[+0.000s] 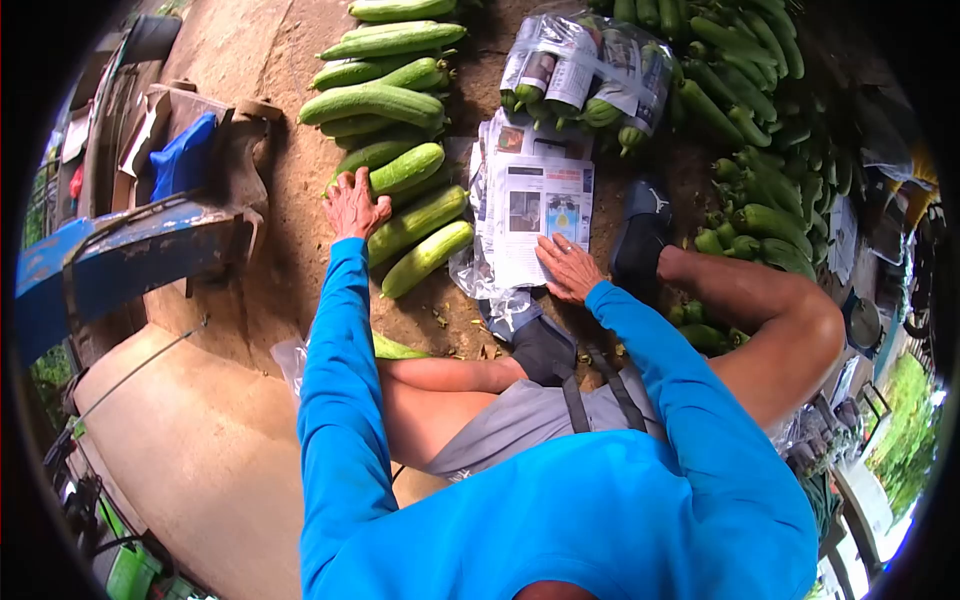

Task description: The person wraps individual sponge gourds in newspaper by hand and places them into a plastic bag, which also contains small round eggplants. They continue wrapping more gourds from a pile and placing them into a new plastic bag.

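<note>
My left hand [354,206] lies over the end of a long green gourd [376,154] in the row on the ground, with its fingers curled down on it. Close beside it are more gourds, one pale green [408,168] and another [428,260] at the near end of the row. My right hand [568,268] rests flat, fingers stretched out, on the lower edge of a stack of newspaper sheets [520,205]. The stack lies on clear plastic between the row and my foot.
A clear plastic bag of paper-wrapped gourds [590,72] sits beyond the newspaper. A large heap of loose gourds [775,220] covers the right side. A blue metal beam [120,255] and a blue cloth or bag [183,158] are at left.
</note>
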### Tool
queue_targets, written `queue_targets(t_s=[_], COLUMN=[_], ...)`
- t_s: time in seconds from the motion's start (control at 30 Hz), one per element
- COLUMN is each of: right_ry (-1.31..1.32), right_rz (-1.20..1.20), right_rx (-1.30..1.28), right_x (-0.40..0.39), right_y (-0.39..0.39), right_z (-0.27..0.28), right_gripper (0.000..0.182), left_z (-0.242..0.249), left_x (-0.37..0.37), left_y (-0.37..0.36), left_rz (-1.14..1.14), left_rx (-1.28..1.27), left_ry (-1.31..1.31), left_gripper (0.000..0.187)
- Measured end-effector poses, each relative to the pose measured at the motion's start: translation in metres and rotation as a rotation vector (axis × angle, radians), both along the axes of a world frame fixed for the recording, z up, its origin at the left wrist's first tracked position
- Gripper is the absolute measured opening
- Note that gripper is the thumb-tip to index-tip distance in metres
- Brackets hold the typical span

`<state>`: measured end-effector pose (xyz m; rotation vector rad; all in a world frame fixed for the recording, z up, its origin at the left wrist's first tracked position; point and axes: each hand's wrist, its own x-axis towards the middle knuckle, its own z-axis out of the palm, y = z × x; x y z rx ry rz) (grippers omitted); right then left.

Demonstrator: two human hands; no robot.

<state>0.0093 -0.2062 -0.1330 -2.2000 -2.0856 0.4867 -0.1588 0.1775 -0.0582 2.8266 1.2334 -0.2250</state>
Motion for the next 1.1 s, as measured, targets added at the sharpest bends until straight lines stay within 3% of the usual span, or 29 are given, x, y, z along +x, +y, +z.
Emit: queue_targets(t_s=[0.1,0.13,0.23,0.27,0.4,0.43,0.53,0.7,0.77,1.1], right_ry=[0.040,0.030,0.082,0.110,0.407,0.410,0.584,0.622,0.650,0.628], right_rz=[0.034,0.032,-0.009,-0.061,-0.224,-0.229,-0.129,-0.054,-0.004,0.076], right_rx=[-0.021,0.073,-0.113,-0.015,0.083,0.083,0.045,-0.044,-0.013,-0.166], right_x=[0.009,0.009,0.001,-0.001,-0.006,-0.004,0.010,0.018,0.022,0.026], right_y=[0.002,0.001,0.001,-0.003,-0.007,-0.006,0.005,0.020,0.024,0.032], right_z=[0.007,0.009,0.010,0.010,-0.006,-0.004,-0.004,-0.002,-0.004,-0.002], right_gripper=[0.057,0.038,0.027,0.021,0.022,0.022,0.028,0.035,0.037,0.034], left_z=[0.004,0.003,0.006,0.008,0.006,0.001,-0.002,-0.007,0.027,0.003], left_x=[0.004,0.004,0.005,0.003,0.000,-0.001,-0.003,-0.004,0.011,-0.001], left_y=[-0.002,-0.002,-0.004,-0.005,-0.017,-0.020,-0.030,-0.042,-0.056,-0.053], left_rz=[-0.002,-0.009,-0.039,-0.058,-0.037,0.018,-0.013,-0.091,-0.006,0.075], left_rx=[0.003,0.007,0.052,0.023,-0.117,-0.222,-0.168,-0.285,-0.401,-0.558], left_ry=[0.032,0.025,0.090,0.082,0.111,0.136,0.039,-0.164,-0.096,-0.132], left_gripper=[0.062,0.062,0.066,0.069,0.072,0.071,0.069,0.067,0.064,0.075])
